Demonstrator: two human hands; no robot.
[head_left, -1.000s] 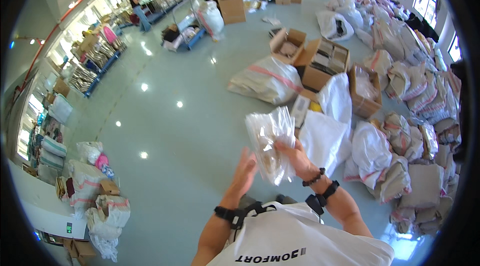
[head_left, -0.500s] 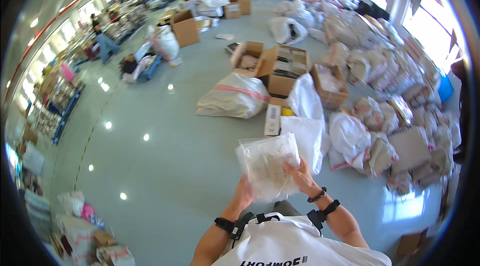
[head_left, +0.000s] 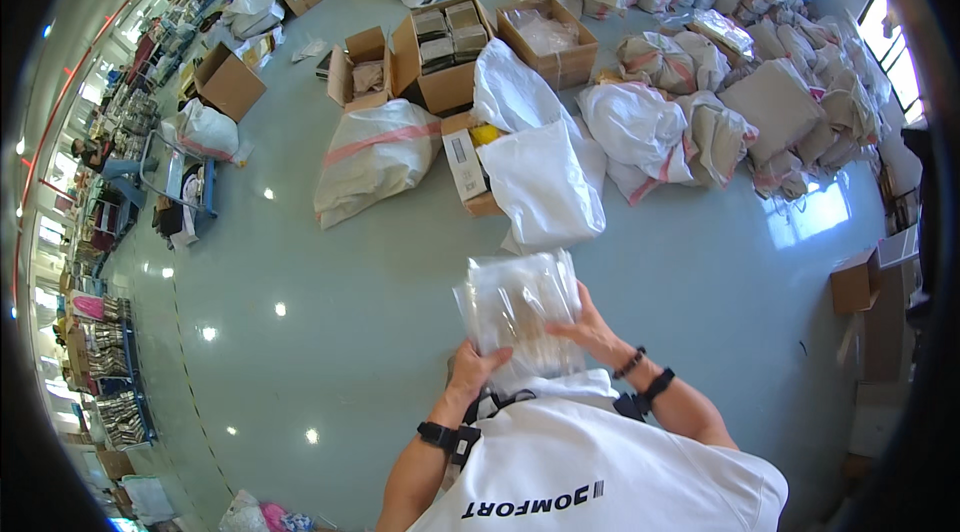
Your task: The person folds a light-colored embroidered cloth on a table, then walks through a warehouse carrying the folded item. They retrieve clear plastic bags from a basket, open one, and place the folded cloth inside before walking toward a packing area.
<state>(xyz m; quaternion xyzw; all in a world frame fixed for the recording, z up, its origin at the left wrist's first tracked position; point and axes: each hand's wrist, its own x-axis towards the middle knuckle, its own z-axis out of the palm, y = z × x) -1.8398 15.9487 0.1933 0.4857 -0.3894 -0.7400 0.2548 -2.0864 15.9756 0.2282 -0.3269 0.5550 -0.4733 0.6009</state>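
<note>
Along the left edge of a large, bright hall, loaded racks (head_left: 122, 342) curve beneath a red pipe (head_left: 100, 42); a person (head_left: 98, 154) is there, near a blue-framed cart (head_left: 208, 187). A dashed line (head_left: 190, 372) runs along the glossy grey-green floor (head_left: 330, 322), which stretches broadly to the wearer, dotted with bright reflections. Toward its far edge lie a red-striped white sack (head_left: 375, 157) and open cardboard boxes (head_left: 445, 92). A narrow white box (head_left: 463, 164) carries a printed label too small to read. At the near edge, in the middle, the left hand (head_left: 472, 369) grips the lower left corner of a stack of clear plastic bags (head_left: 520, 297), held above the floor in front of a draped white sack (head_left: 545, 187); glare blurs the contents. The right hand (head_left: 588, 332) holds the stack's right side, thumb across it. Dark lettering crosses the wearer's white shirt (head_left: 620, 452). Farther right, stuffed sacks (head_left: 715, 127) heap toward the far right corner; a brown carton (head_left: 853, 282) stands near the right edge, floor between it and the right arm.
</note>
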